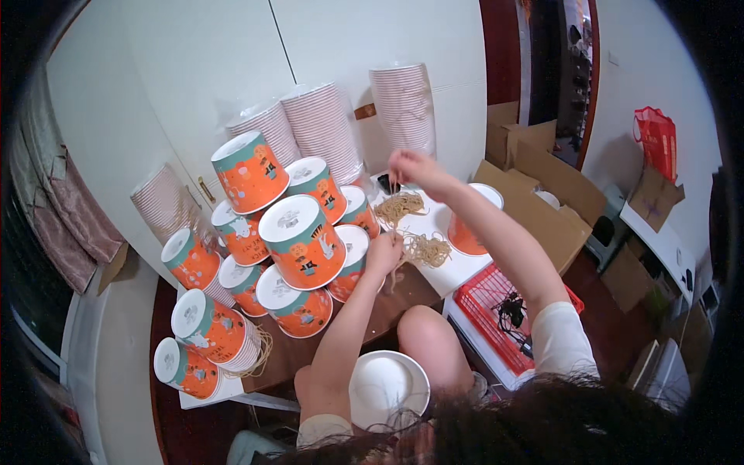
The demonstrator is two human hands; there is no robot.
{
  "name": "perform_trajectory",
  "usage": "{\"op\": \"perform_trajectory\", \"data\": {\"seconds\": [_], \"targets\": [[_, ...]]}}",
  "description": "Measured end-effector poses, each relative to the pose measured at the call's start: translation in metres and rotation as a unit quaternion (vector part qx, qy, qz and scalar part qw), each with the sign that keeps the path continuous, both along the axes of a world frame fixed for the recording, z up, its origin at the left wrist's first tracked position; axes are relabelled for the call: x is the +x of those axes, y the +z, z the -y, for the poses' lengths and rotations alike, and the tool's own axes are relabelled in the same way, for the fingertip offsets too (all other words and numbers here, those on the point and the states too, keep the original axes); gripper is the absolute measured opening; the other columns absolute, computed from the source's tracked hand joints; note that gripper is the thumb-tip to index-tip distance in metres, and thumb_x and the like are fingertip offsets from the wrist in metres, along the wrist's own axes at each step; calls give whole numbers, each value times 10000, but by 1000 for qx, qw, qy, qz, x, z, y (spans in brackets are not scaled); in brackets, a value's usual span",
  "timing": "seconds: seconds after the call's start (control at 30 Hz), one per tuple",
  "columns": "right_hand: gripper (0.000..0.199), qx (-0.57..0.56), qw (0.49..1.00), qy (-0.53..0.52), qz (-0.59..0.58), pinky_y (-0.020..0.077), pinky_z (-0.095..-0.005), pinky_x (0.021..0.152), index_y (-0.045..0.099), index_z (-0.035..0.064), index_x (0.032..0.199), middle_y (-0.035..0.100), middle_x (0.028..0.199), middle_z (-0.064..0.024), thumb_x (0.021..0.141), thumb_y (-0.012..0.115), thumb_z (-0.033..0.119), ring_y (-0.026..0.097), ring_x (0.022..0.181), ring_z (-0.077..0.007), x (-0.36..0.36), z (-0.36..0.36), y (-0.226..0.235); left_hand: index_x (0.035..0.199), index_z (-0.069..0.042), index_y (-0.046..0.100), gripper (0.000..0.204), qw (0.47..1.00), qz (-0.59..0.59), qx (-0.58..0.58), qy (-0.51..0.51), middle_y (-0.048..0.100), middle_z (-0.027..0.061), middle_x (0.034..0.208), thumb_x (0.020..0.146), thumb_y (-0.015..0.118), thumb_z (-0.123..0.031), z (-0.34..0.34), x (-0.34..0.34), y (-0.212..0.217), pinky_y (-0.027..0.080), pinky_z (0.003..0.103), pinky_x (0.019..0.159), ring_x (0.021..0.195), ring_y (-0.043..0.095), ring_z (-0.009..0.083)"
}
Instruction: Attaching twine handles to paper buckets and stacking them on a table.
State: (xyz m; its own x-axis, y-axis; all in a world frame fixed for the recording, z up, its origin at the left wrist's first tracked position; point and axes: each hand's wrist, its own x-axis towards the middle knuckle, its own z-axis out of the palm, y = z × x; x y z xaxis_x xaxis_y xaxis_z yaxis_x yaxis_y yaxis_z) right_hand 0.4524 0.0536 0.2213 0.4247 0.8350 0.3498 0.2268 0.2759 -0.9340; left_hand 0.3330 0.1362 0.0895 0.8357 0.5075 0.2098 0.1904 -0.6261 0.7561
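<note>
A: We log the hands first. Our right hand (408,167) is raised and pinched narrow on a few tan rubber bands, which hang from it down to a loose heap of tan rubber bands (401,206) just below, on the white sheet (457,271).

B: Our left hand (384,252) is curled with its fingers down in a second heap of tan bands (425,249) just to its right. We cannot tell how tightly it grips them.

A: So we count two heaps of bands. A few stray bands (262,350) lie well below and to the left of the left hand, by the lowest stack.

B: Lidded orange-and-teal paper tubs (302,242) are piled to the left of the left hand. We count about thirteen lids showing; some are hidden behind others.

A: Sleeves of white lids in clear wrap (322,128): four, above and left of the right hand.

B: One open orange tub (465,232) sits under the right forearm, not yet lidded. One white bowl-shaped lid (385,385) rests in our lap, below the left elbow.

A: Our judgement: well along with the tubs. Many are closed and stacked, but the full sleeves and both heaps suggest plenty left.
</note>
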Motion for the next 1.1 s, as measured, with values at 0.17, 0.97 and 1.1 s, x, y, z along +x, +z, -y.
{"op": "perform_trajectory", "data": {"seconds": [0.17,0.97,1.1], "targets": [[100,137,973,-55,-179,387,-205,458,445,88,775,473,621,-3,848,467,154,429,492,-54,-23,29,74,892,-8,598,231,988,-63,128,-57,616,186,816,711,593,-151,-15,-6,-58,472,388,720,777,606,306],[63,-28,974,156,164,322,-223,457,520,56,773,376,513,21,772,548,112,362,480,-49,-154,90,-53,743,-12,557,207,950,101,-279,96,514,-20,650,867,413,-93,92,-305,7,377,198,574,627,472,78],[51,-44,993,110,7,292,-177,477,508,54,770,358,548,65,790,550,74,339,527,-13,-179,109,-95,775,-2,564,193,949,61,-246,189,515,-17,651,861,431,-112,112,-345,-10,369,203,567,622,460,66]]}}
